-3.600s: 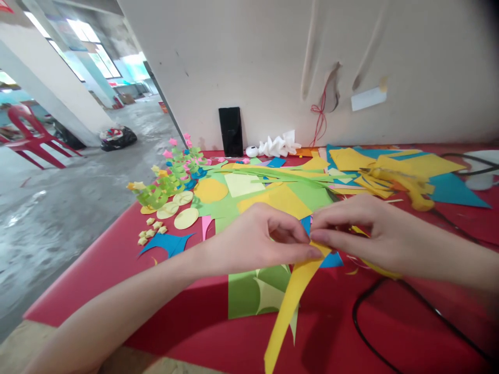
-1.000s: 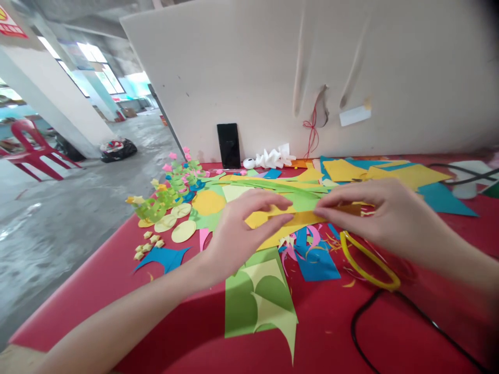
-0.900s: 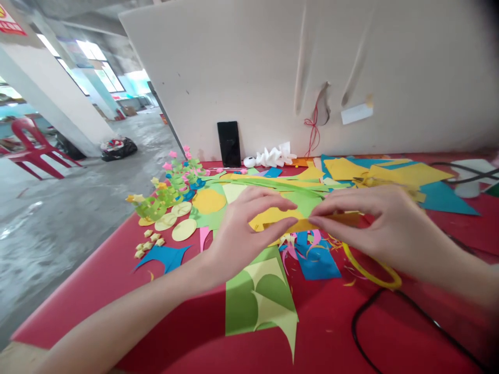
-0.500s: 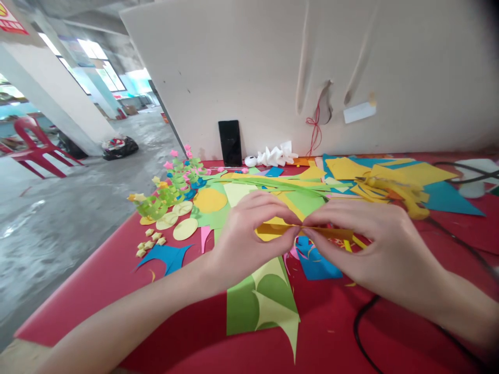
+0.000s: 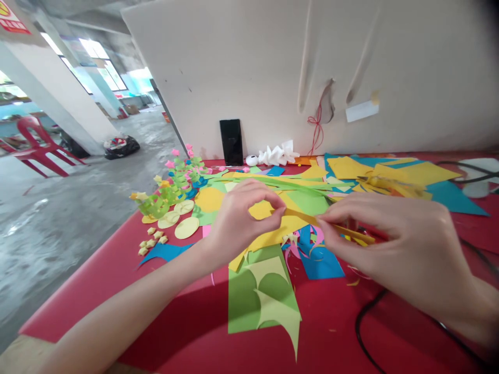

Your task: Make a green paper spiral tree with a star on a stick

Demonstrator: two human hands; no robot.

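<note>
A narrow yellow paper strip (image 5: 301, 215) stretches between my two hands above the table. My left hand (image 5: 244, 215) pinches its left end between thumb and forefinger. Further along, the thumb and fingers of my right hand (image 5: 393, 244) are closed on it, and its right end sticks out below that palm. Beneath my hands lie yellow paper (image 5: 286, 228), a blue paper piece (image 5: 322, 264) and pink scraps. Nearer to me is a green sheet (image 5: 244, 311) with pale green offcuts (image 5: 283, 314) on it.
Small paper stars (image 5: 152, 241), pale discs (image 5: 187, 227) and curled paper flowers (image 5: 159, 200) sit at left. A black phone (image 5: 231, 143) leans against the back board. A yellow glue gun (image 5: 401, 186) rests among paper at right. A black cable (image 5: 360, 327) crosses the red table (image 5: 175, 337).
My hands have moved apart, the right one shifting rightward along the strip. More of the yellow strip now shows between them, where the fingertips were touching before.
</note>
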